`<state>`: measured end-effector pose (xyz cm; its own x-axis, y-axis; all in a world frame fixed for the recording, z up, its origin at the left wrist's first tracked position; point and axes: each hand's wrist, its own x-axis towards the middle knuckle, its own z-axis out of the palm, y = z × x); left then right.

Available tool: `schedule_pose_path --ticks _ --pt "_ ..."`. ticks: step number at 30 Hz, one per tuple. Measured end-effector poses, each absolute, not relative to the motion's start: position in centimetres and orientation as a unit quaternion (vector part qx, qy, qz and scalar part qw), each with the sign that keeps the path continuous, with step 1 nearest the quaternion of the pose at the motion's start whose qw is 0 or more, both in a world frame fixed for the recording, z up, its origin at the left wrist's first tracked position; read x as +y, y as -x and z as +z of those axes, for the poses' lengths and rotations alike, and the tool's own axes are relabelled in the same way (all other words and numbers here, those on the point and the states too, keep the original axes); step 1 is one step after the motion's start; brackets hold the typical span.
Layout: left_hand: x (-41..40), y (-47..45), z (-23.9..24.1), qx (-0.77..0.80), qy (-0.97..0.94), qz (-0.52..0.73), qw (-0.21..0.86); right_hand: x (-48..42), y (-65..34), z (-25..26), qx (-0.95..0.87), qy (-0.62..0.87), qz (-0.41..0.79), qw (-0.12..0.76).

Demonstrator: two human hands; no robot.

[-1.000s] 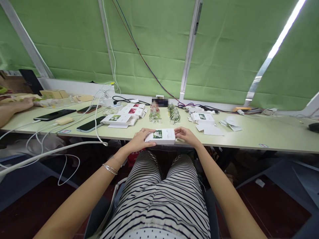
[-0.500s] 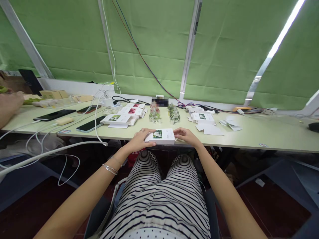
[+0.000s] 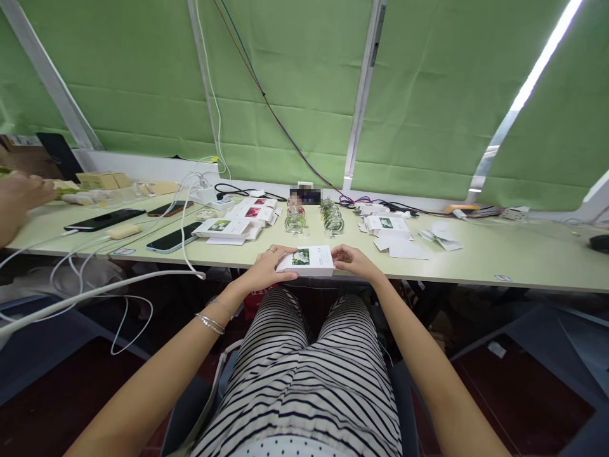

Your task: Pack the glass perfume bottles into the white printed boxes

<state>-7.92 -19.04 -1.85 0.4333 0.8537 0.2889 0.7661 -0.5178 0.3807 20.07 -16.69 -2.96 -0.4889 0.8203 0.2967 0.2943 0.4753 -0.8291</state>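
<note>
A small white cardboard box (image 3: 311, 261) with a green and white flower picture lies flat at the table's front edge. My left hand (image 3: 270, 266) grips its left end, thumb along the front side and fingers on top. At the box's right end, my right hand (image 3: 353, 261) has its curled fingers and thumb pressed against the end; whether a flap is pinched there is hidden. Beyond the box stand two rows of small clear glass pieces, one with reddish contents (image 3: 295, 219) and one with green (image 3: 332, 218).
Flower-picture boxes (image 3: 228, 227) are stacked on the left, with others (image 3: 386, 225) and loose white card pieces (image 3: 441, 235) on the right. Phones (image 3: 104, 219) and white cables (image 3: 183, 228) lie further left. Another person's hand (image 3: 26, 197) is at the far left.
The other person's hand at the far left has shifted slightly. My hands and the box stay almost still.
</note>
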Motion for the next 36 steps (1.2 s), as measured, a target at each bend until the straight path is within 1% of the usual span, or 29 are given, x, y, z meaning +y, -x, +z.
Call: schedule_pose_path --ticks 3,9,11,14,17,22,25,28,31,34,36 --pt "-19.0 7.9 -1.9 0.483 -0.841 0.227 0.094 -16.4 -20.1 -3.2 -0.784 0.353 0.365 0.357" --pt "-18.9 7.7 -1.9 0.484 -0.843 0.218 0.083 -16.1 -19.9 -3.7 -0.783 0.349 0.34 0.386" --pt "-19.0 7.7 -1.9 0.481 -0.845 0.217 0.081 -16.5 -19.7 -3.6 -0.795 0.345 0.328 0.377" --pt "-19.1 7.7 -1.9 0.478 -0.846 0.221 0.081 -17.2 -19.3 -3.2 -0.823 0.351 0.294 0.336" --pt "-19.1 7.8 -1.9 0.478 -0.845 0.225 0.085 -17.9 -18.5 -2.9 -0.849 0.371 0.223 0.303" --pt "-19.4 7.5 -1.6 0.464 -0.844 0.248 0.103 -19.3 -16.4 -2.5 -0.881 0.386 0.033 0.27" --pt "-20.6 6.8 -0.5 0.436 -0.848 0.288 0.092 -20.5 -14.9 -2.2 -0.881 0.382 -0.021 0.279" --pt "-22.1 6.2 1.0 0.414 -0.843 0.334 0.081 -21.1 -14.1 -1.8 -0.87 0.372 0.005 0.324" --pt "-22.9 6.2 1.8 0.41 -0.829 0.365 0.112 -20.6 -14.6 -1.8 -0.84 0.374 0.106 0.379" --pt "-22.4 6.4 1.4 0.421 -0.803 0.391 0.156 -19.2 -15.5 -2.4 -0.773 0.401 0.216 0.442" --pt "-21.8 6.5 0.7 0.43 -0.799 0.379 0.184 -18.2 -16.0 -3.0 -0.762 0.383 0.27 0.447"
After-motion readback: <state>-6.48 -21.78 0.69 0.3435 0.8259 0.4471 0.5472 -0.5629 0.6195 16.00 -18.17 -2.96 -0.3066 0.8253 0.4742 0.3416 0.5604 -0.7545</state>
